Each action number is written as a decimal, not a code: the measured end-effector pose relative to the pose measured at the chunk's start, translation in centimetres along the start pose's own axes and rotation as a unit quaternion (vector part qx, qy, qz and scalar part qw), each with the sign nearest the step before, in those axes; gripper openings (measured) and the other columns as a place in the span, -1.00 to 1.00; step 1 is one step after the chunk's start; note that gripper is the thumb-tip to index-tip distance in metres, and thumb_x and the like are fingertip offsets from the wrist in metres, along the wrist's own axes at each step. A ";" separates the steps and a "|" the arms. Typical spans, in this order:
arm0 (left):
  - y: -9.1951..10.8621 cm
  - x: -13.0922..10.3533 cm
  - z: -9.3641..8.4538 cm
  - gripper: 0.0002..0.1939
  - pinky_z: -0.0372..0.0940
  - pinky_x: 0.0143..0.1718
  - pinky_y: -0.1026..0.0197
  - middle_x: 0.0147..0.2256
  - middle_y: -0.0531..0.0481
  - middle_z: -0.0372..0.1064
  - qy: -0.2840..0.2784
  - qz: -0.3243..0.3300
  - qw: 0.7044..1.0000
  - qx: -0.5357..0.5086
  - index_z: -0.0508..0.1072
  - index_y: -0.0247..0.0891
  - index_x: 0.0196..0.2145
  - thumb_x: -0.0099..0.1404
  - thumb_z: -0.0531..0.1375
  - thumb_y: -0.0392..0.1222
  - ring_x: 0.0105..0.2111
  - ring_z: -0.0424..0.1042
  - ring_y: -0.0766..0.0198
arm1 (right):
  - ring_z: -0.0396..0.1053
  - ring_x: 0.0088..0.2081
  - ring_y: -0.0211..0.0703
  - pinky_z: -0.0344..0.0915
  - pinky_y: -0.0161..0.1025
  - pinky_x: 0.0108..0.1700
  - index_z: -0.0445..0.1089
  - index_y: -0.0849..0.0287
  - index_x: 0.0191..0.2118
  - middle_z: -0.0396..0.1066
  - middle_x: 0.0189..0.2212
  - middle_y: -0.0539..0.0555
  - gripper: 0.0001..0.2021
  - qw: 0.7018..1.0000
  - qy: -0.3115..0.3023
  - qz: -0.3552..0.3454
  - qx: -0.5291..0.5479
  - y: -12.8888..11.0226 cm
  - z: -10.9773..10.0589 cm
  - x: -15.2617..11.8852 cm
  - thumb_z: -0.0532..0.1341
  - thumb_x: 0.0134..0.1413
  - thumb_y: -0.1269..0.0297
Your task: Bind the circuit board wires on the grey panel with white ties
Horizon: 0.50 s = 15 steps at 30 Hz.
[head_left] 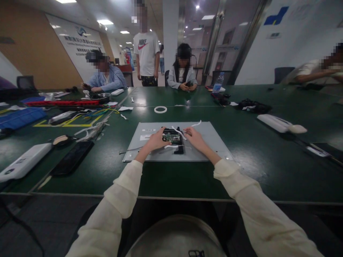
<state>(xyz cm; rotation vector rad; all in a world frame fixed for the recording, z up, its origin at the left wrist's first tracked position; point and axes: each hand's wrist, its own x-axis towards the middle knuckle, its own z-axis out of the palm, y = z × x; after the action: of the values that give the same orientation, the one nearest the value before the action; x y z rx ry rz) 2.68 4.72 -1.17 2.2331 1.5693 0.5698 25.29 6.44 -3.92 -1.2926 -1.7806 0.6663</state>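
A flat grey panel lies on the green table in front of me. On its middle sits a black plastic bracket with a small green circuit board. My left hand is closed round the left side of the board, its thumb at the near edge. To the right of the board, my right hand pinches a thin white strip that crosses the bracket's top. Its fingertips partly cover the strip. Another white strip end curls up beyond that hand, and one lies by my left thumb.
A roll of white tape lies beyond the panel. At left are a black phone, a white power bank, cables and a blue bin. A white device lies right. Several people are around the table's far side.
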 end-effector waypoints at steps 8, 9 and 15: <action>0.8 -1.0 0.2 -0.11 0.16 0.02 0.07 0.11 -0.26 0.20 0.017 0.003 0.999 0.027 -0.07 -0.32 0.24 0.07 0.23 0.05 0.06 0.25 -0.02 | 0.26 0.04 -0.07 0.16 -0.07 0.06 0.15 0.17 -0.02 0.29 0.00 0.19 -0.65 0.997 -0.023 -0.016 -0.068 -0.3 0.5 -0.6 0.12 0.06 0.23; 0.9 -1.1 0.1 -0.10 0.16 0.02 0.07 0.10 -0.26 0.21 0.018 0.001 0.999 0.030 -0.07 -0.31 0.24 0.07 0.23 0.05 0.06 0.25 -0.03 | 0.25 0.05 -0.07 0.16 -0.07 0.07 0.14 0.17 -0.01 0.27 0.01 0.19 -0.63 0.997 -0.025 -0.013 -0.065 -0.5 0.5 -0.7 0.12 0.06 0.22; 1.1 -1.8 -0.3 -0.06 0.13 0.03 0.03 0.08 -0.27 0.23 0.011 -0.003 1.000 0.027 -0.11 -0.30 0.25 0.06 0.23 0.09 0.07 0.24 -0.06 | 0.23 0.05 -0.02 0.13 -0.04 0.08 0.08 0.18 0.07 0.23 0.04 0.21 -0.48 0.997 -0.056 -0.011 -0.057 -1.9 0.3 -1.7 0.18 0.01 0.12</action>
<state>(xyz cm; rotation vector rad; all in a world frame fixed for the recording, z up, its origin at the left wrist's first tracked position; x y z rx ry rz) 2.82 2.65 -0.56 2.2676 1.6209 0.5568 24.28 4.22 -3.07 -1.3318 -1.9469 0.6435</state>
